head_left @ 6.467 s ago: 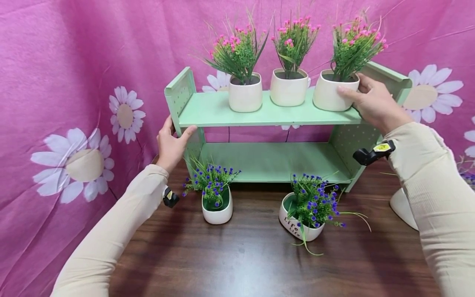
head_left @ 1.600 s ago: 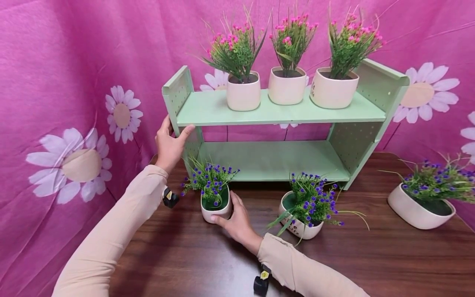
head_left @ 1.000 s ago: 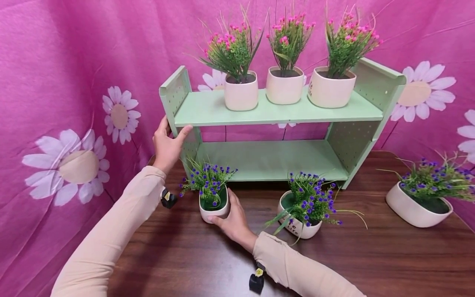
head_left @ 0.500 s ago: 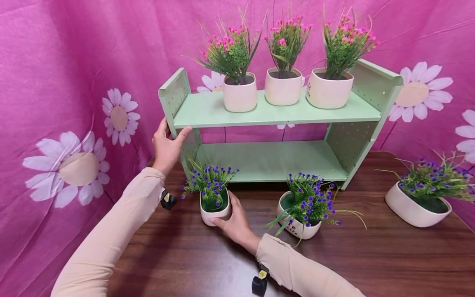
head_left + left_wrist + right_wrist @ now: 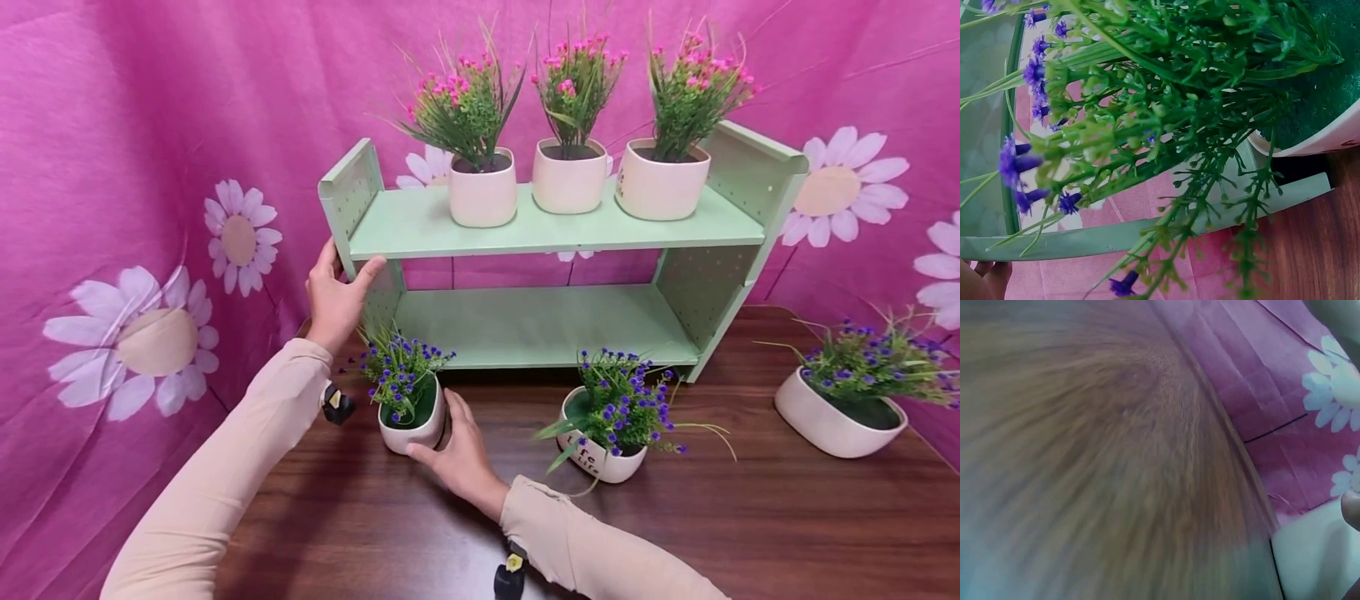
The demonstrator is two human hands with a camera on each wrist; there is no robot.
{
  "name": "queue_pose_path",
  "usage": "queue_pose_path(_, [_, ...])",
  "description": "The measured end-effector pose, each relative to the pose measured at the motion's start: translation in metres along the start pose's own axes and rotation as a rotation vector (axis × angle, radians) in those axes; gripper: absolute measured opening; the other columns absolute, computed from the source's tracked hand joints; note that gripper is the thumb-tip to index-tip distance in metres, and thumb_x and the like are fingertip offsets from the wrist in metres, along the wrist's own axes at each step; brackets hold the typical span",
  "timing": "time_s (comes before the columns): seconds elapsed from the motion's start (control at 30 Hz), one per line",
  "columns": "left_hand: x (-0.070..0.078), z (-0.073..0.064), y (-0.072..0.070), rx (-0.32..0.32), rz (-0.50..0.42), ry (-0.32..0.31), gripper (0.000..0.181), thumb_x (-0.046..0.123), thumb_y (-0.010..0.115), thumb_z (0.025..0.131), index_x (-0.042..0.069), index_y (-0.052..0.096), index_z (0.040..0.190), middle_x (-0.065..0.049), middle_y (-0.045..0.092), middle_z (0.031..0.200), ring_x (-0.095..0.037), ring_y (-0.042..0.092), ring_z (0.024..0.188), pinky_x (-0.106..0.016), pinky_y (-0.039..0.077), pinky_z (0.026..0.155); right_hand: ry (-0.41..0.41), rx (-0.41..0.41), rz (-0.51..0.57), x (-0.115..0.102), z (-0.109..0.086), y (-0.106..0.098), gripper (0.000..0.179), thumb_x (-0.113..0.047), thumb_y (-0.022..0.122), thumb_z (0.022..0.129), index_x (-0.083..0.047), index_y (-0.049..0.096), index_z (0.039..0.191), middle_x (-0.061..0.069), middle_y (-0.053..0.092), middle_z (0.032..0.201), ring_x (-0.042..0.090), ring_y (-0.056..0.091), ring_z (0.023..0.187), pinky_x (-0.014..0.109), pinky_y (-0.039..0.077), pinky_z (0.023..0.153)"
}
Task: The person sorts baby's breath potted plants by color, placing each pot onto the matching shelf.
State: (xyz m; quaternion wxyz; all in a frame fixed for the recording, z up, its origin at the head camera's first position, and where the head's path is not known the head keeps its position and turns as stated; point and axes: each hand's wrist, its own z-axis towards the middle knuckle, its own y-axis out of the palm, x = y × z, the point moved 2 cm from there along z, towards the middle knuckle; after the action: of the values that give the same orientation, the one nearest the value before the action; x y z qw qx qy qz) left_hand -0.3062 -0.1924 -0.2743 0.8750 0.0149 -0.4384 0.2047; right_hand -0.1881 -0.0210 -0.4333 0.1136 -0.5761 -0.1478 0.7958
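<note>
My left hand (image 5: 335, 296) grips the left side panel of the green two-tier shelf (image 5: 525, 321), thumb at the front edge, fingers behind. In front of the shelf's left end, my right hand (image 5: 461, 462) holds a white flower pot (image 5: 408, 439) with purple flowers, its thumb on the near side and its fingers along the right side. The right wrist view shows my thumb (image 5: 1352, 511) against the white pot wall (image 5: 1310, 553). Purple flowers (image 5: 1019, 164) and green stems fill much of the left wrist view, over the shelf's edge (image 5: 1085, 242).
On the upper tier stand three white pots with pink flowers, the left one (image 5: 482, 198) nearest my left hand. Another purple-flowered pot (image 5: 611, 467), lettered "Life", sits right of my right hand. A third (image 5: 840, 421) stands far right on the wooden table (image 5: 375, 533).
My right hand has left the right-hand pink-flowered pot on the upper tier and taken hold of the left purple-flowered pot. That pot has just shifted left and turned slightly. My left hand stays on the shelf.
</note>
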Motion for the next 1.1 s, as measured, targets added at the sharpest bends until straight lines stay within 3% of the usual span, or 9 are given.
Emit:
queue_pose_path(0.13, [-0.001, 0.000, 0.001, -0.001, -0.009, -0.005, 0.065, 0.023, 0.077, 0.083, 0.011, 0.048, 0.140, -0.011, 0.060, 0.129, -0.016, 0.056, 0.119, -0.038, 0.046, 0.100, 0.019, 0.016, 0.025, -0.002, 0.002, 0.013, 0.105, -0.028, 0.089, 0.065, 0.002, 0.029, 0.147, 0.019, 0.035, 0.147, 0.032, 0.039, 0.133, 0.046, 0.033, 0.110])
queue_pose_path(0.37, [0.034, -0.010, 0.000, -0.009, 0.000, -0.032, 0.062, 0.014, 0.073, 0.086, 0.000, 0.045, 0.140, -0.021, 0.057, 0.131, -0.025, 0.055, 0.121, -0.041, 0.045, 0.101, 0.029, 0.040, 0.029, 0.001, 0.009, 0.022, 0.113, -0.027, 0.089, 0.064, 0.001, 0.021, 0.150, 0.019, 0.030, 0.151, 0.032, 0.036, 0.135, 0.046, 0.032, 0.110])
queue_pose_path(0.8, [0.037, -0.012, 0.000, -0.014, -0.002, -0.030, 0.061, 0.014, 0.073, 0.086, -0.001, 0.046, 0.139, -0.021, 0.058, 0.130, -0.025, 0.055, 0.121, -0.046, 0.044, 0.100, 0.020, 0.001, 0.042, 0.010, 0.013, 0.018, 0.107, -0.020, 0.087, 0.064, 0.000, 0.024, 0.149, 0.017, 0.035, 0.149, 0.031, 0.041, 0.131, 0.047, 0.035, 0.108])
queue_pose_path(1.1, [0.038, -0.013, 0.000, 0.004, -0.001, -0.018, 0.060, 0.011, 0.073, 0.086, -0.004, 0.047, 0.138, -0.024, 0.058, 0.127, -0.027, 0.057, 0.118, -0.044, 0.045, 0.099, 0.041, 0.007, 0.154, 0.013, 0.008, 0.008, 0.104, -0.018, 0.088, 0.065, 0.003, 0.028, 0.147, 0.019, 0.041, 0.145, 0.031, 0.043, 0.129, 0.047, 0.034, 0.107])
